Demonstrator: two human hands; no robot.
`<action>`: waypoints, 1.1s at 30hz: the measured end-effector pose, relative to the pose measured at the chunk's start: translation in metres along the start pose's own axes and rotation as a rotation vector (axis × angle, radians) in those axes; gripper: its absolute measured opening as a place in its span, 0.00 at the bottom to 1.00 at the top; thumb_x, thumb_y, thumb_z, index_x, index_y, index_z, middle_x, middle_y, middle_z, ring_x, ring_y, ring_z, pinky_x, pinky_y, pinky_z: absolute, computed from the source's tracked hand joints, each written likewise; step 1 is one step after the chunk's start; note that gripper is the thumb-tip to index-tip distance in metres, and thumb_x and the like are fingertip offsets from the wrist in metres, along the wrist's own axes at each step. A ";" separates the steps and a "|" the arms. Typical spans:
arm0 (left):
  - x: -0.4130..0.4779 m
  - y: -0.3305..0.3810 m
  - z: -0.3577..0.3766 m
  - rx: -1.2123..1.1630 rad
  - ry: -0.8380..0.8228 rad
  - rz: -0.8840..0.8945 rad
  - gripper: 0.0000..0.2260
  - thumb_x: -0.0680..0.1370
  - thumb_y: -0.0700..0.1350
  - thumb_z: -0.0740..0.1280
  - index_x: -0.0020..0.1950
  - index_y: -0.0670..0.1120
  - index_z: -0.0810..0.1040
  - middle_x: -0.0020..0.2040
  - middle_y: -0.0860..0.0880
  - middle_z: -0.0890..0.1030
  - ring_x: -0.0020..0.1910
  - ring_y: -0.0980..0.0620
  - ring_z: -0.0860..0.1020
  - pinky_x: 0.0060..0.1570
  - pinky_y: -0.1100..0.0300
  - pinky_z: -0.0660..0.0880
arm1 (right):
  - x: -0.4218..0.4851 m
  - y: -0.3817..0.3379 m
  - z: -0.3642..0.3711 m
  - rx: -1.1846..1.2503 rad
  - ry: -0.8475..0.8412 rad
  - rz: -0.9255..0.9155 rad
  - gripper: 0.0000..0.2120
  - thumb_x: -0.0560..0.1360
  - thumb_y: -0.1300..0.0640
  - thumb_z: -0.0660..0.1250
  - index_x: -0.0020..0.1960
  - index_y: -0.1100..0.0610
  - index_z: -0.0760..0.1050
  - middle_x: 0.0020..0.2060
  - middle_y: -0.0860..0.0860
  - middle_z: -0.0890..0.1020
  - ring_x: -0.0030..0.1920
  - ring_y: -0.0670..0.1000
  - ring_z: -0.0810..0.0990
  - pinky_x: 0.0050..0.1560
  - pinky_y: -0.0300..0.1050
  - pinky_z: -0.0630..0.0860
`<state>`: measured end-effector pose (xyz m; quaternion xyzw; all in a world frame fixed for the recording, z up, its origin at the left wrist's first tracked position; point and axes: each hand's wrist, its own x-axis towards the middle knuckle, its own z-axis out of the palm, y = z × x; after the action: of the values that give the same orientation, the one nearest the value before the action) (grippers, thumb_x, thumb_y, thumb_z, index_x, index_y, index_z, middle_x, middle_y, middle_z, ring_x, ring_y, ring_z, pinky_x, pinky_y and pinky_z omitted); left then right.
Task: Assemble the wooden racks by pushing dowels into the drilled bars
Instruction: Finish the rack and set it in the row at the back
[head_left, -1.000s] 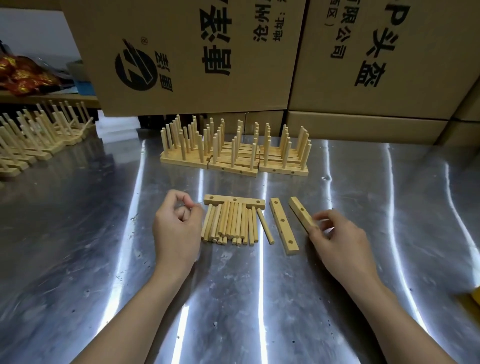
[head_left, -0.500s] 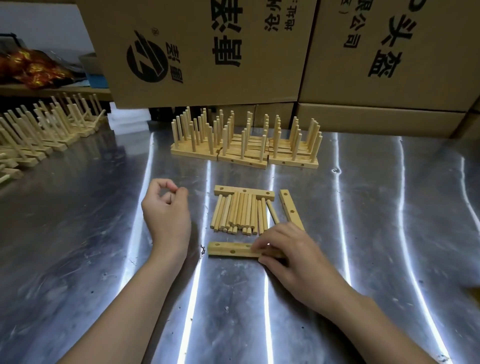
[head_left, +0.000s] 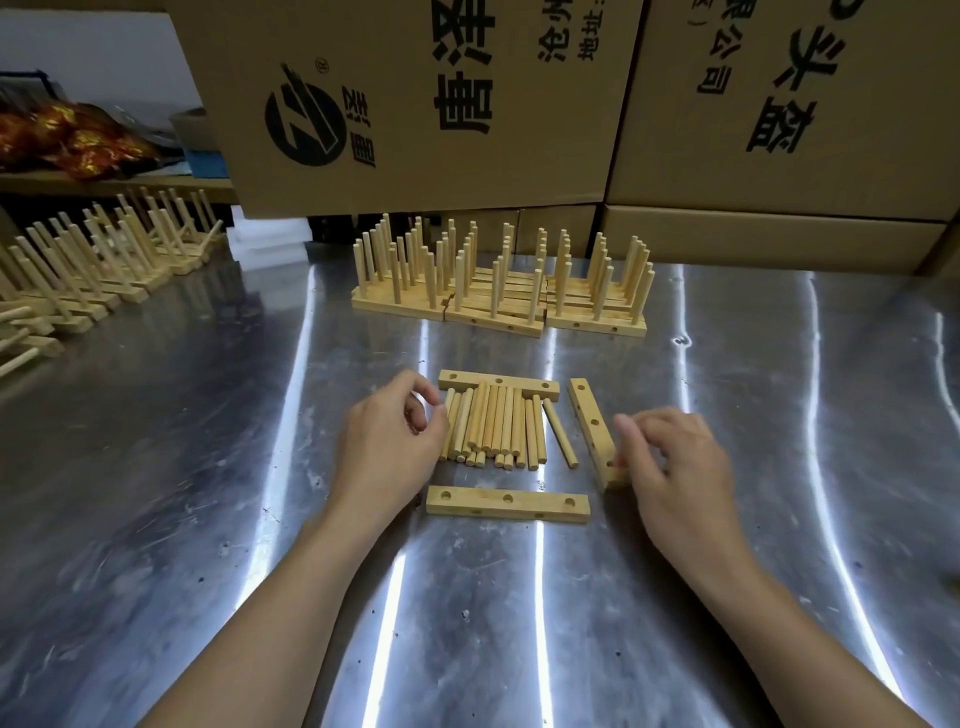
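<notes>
Wooden bar (head_left: 587, 415), near end at right hand (head_left: 675, 467)

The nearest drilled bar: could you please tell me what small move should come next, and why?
Probably the left hand should pinch one dowel from the dowel pile and stand it in that bar: its three holes face up, empty, and the hand is beside the pile.

**Occlusions and cut-offs around the dowel pile (head_left: 493, 431)**

Left hand (head_left: 387, 447) covers the pile's left edge; can't tell whether it pinches a dowel. Right of the pile, right hand (head_left: 670, 467) hides the near end of the angled bar (head_left: 589, 415). Its fingers (head_left: 639, 423) are motion-blurred, grip unclear. Behind the pile, cardboard boxes (head_left: 467, 104) cut by top edge. Far left of the pile, side racks (head_left: 78, 270) cut by left edge.
</notes>
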<state>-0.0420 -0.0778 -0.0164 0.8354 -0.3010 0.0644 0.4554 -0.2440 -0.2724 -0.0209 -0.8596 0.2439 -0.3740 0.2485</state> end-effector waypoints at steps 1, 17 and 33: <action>0.000 -0.002 -0.001 0.033 -0.019 -0.004 0.08 0.79 0.46 0.72 0.43 0.57 0.77 0.36 0.55 0.80 0.38 0.57 0.78 0.35 0.55 0.77 | 0.002 0.004 0.000 0.002 0.002 0.031 0.19 0.85 0.49 0.63 0.36 0.45 0.75 0.44 0.42 0.79 0.52 0.50 0.76 0.54 0.28 0.65; -0.003 -0.004 -0.002 0.137 -0.183 0.094 0.13 0.83 0.60 0.63 0.62 0.65 0.85 0.62 0.67 0.71 0.53 0.60 0.76 0.46 0.57 0.70 | -0.005 -0.002 0.004 -0.260 -0.333 -0.082 0.24 0.81 0.30 0.51 0.68 0.34 0.78 0.76 0.37 0.66 0.80 0.43 0.53 0.74 0.47 0.51; 0.005 -0.003 -0.003 -0.163 0.045 0.011 0.12 0.85 0.45 0.64 0.57 0.62 0.82 0.56 0.63 0.79 0.56 0.66 0.76 0.51 0.64 0.75 | -0.002 -0.010 0.001 -0.218 -0.187 -0.098 0.21 0.83 0.35 0.56 0.68 0.40 0.80 0.67 0.39 0.75 0.73 0.44 0.68 0.67 0.46 0.58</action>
<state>-0.0351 -0.0761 -0.0149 0.7923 -0.2994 0.0611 0.5282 -0.2420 -0.2631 -0.0164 -0.9235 0.2168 -0.2750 0.1568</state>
